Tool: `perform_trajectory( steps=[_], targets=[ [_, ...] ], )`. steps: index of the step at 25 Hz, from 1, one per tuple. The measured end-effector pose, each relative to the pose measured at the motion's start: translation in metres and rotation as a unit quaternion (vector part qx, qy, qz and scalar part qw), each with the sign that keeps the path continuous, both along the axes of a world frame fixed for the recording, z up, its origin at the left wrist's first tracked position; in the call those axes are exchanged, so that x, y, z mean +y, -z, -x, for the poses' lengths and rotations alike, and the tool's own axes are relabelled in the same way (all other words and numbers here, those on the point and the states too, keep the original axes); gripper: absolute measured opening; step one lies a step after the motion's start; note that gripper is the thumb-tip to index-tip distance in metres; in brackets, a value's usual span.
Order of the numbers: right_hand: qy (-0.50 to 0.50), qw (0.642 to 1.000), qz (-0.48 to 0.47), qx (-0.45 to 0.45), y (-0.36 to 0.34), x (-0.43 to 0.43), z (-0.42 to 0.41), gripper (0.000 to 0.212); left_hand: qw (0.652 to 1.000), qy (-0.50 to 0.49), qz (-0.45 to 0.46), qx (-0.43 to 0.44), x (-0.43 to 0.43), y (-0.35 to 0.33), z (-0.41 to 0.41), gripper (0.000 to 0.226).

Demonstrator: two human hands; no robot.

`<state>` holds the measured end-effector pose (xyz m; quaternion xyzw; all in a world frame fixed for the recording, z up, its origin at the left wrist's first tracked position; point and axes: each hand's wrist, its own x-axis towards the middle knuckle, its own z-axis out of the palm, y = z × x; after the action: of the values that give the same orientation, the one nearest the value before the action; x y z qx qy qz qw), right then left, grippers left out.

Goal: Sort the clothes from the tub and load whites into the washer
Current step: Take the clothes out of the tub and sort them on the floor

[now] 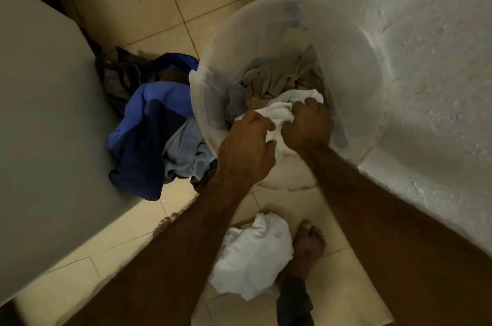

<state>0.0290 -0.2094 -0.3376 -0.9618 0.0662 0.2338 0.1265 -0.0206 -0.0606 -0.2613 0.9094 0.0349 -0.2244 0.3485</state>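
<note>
I have both the left hand (246, 146) and the right hand (308, 123) clenched on a white cloth (279, 112) inside the clear tub (354, 59), dark clothes (149, 126) heaped beside it.

Clear tub (359, 72) — white cloth (279, 110) bunched atop tan garments (271, 80).

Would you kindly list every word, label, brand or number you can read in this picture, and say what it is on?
No text can be read.
Pale sticker-like patches on the far wall of the clear tub: too blurred to show lettering.
White cloth and coloured pile: no print visible.
</note>
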Motion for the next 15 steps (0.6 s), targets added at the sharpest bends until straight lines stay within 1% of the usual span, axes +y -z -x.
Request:
perform_trajectory(
  steps=[3,5,7,8,10,11,12,14,15],
  targets=[
    [0.062,0.994,-0.085,-0.016,-0.030,-0.015,0.002,0.049,0.999,0.006,-0.008,0.037,-0.002,-0.011,0.006,0.037],
    [0.113,0.984,-0.136,-0.034,-0.056,-0.021,0.003,0.046,0.999,-0.011,-0.005,0.046,-0.001,-0.020,0.005,0.038],
    [0.186,0.963,-0.196,-0.023,-0.081,-0.024,0.007,0.044,0.996,-0.029,-0.007,0.079,0.000,-0.027,0.005,0.041],
    [0.220,0.948,-0.229,-0.016,-0.092,-0.025,0.009,0.049,0.994,-0.044,-0.002,0.099,0.000,-0.032,0.004,0.046],
    [0.285,0.914,-0.288,-0.011,-0.116,-0.024,0.016,0.060,0.981,-0.117,0.054,0.144,-0.003,-0.048,0.003,0.058],
    [0.323,0.891,-0.320,-0.009,-0.128,-0.022,0.018,0.059,0.965,-0.177,0.102,0.167,-0.007,-0.059,0.001,0.061],
    [0.369,0.858,-0.358,-0.001,-0.137,-0.021,0.020,0.054,0.936,-0.247,0.158,0.197,-0.010,-0.070,-0.003,0.062],
    [0.465,0.769,-0.437,0.047,-0.151,-0.020,0.025,0.037,0.846,-0.373,0.265,0.274,-0.014,-0.088,-0.011,0.070],
    [0.499,0.722,-0.474,0.080,-0.157,-0.020,0.029,0.033,0.804,-0.403,0.310,0.308,-0.016,-0.094,-0.014,0.073]
  ],
)
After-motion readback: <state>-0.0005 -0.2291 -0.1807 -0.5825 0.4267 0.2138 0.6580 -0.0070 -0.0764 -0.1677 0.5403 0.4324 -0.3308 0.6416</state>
